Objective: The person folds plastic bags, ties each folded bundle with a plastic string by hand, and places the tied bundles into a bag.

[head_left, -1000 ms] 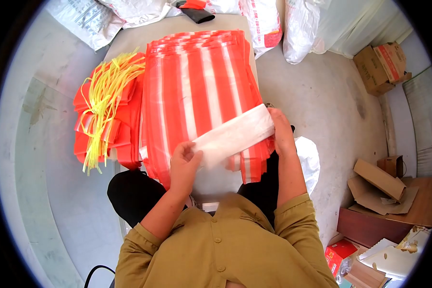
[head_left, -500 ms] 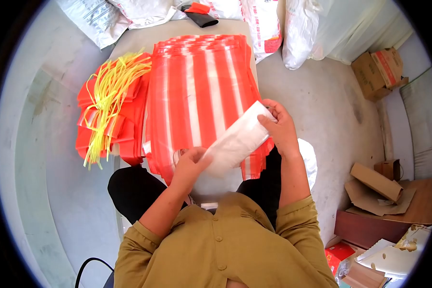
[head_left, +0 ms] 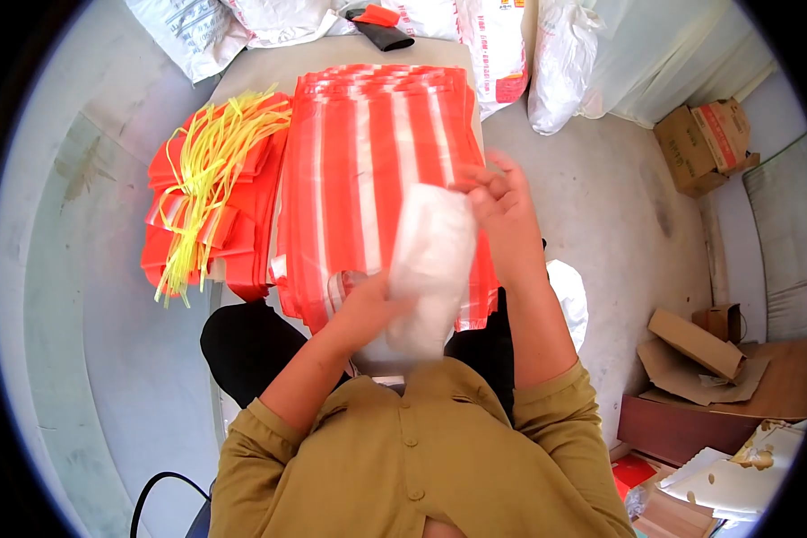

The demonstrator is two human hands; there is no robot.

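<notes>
A white, partly see-through folded plastic piece, perhaps a bag (head_left: pixel 432 247), is held upright over the red-and-white striped sheets, blurred by motion. My left hand (head_left: pixel 368 309) grips its lower left edge, with the fingertips smeared. My right hand (head_left: pixel 499 202) is beside its upper right corner, fingers spread apart and blurred; whether a fingertip touches the plastic I cannot tell. Beneath both hands lies the stack of striped sheets (head_left: pixel 332 179), its near edge hanging toward my lap.
Left of the stack, folded red pieces (head_left: pixel 166 166) carry a bundle of yellow strings (head_left: pixel 211 161). White sacks (head_left: pixel 493 54) line the back, near a black-and-red item (head_left: pixel 381 31). Cardboard boxes (head_left: pixel 704 143) and flattened cardboard (head_left: pixel 699 359) are at the right.
The plastic piece has swung from slanted to upright and shifted left at its top. My right hand has moved slightly up and left, its fingers spreading off the plastic's end.
</notes>
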